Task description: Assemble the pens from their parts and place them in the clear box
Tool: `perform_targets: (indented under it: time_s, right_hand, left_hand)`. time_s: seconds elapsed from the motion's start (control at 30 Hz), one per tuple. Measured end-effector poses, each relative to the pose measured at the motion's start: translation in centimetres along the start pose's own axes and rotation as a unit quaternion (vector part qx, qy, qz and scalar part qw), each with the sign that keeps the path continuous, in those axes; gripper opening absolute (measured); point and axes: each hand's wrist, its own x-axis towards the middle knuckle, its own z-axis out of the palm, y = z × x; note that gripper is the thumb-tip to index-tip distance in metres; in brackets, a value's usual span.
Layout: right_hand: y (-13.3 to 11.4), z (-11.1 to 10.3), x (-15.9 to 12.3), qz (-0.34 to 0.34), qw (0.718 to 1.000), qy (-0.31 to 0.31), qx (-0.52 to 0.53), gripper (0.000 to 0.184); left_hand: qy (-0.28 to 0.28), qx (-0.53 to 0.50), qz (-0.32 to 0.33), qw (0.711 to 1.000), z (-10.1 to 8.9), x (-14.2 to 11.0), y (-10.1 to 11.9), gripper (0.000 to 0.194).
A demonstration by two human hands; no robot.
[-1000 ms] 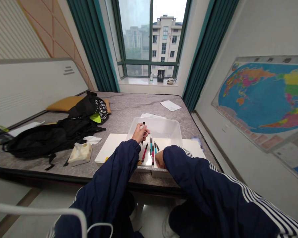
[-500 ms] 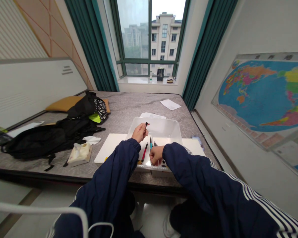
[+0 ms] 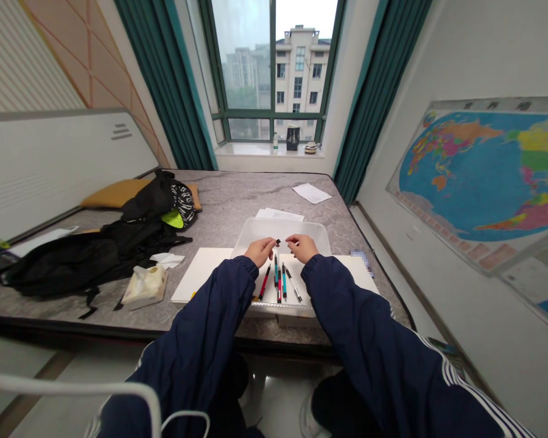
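My left hand [image 3: 259, 251] pinches a small black piece [image 3: 278, 241] between thumb and fingertips; it is too small to tell its exact kind. Facing it, my right hand [image 3: 303, 247] has thumb and fingertips drawn together close to the piece, a narrow gap apart from it. Whether anything sits in that pinch I cannot make out. Both hands are over a translucent plastic bin [image 3: 320, 232]. Below them in the bin lie several pens: a red pen [image 3: 264, 283] at the left, teal pens [image 3: 284, 281] in the middle and a white pen [image 3: 294, 285] at the right.
White board or paper [image 3: 203, 274] extends on both sides of the bin. A tissue pack [image 3: 145, 286] and a black backpack [image 3: 86, 249] lie to the left on the grey bed-like surface [image 3: 251, 188]. Papers [image 3: 311, 193] lie farther back. A white tube [image 3: 73, 387] crosses the lower left.
My right hand has risen from the pens at the bin's front up to my left hand. My left hand has come slightly lower, still holding the black piece. More pens show now.
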Motion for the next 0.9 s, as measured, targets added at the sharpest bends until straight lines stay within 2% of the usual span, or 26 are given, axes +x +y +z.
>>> perform_targets:
  time_s: [0.1, 0.17, 0.23, 0.33, 0.43, 0.67, 0.9]
  right_hand:
    - [0.0, 0.1, 0.0, -0.019, 1.000, -0.011, -0.021, 0.018]
    - [-0.3, 0.0, 0.0, -0.015, 1.000, -0.017, 0.008, 0.017]
    - [-0.8, -0.2, 0.0, 0.000, 0.996, -0.020, 0.087, 0.017]
    - [-1.5, -0.5, 0.0, 0.027, 0.975, -0.027, 0.219, 0.017]
    - [-1.8, -0.6, -0.1, 0.053, 0.955, -0.039, 0.291, 0.022]
    - [-1.8, -0.8, -0.1, 0.112, 0.924, -0.028, 0.364, 0.017]
    - [-2.3, -1.3, -0.7, 0.120, 0.905, -0.064, 0.404, 0.017]
  left_hand:
    - [0.010, 0.013, -0.015, 1.000, -0.2, 0.1, -0.1, 0.046]
    - [0.015, 0.012, -0.024, 1.000, -0.3, 0.1, -0.1, 0.046]
    - [0.016, 0.004, -0.025, 1.000, -0.3, 0.0, -0.1, 0.041]
    - [-0.006, -0.011, -0.029, 1.000, -0.2, -0.4, 0.1, 0.033]
    - [-0.034, -0.016, -0.022, 0.999, -0.2, -0.6, 0.4, 0.030]
    - [-0.012, -0.030, 0.033, 0.999, -0.4, -0.6, 0.7, 0.029]
    - [-0.083, 0.010, 0.007, 0.996, -0.3, -0.8, 0.8, 0.047]
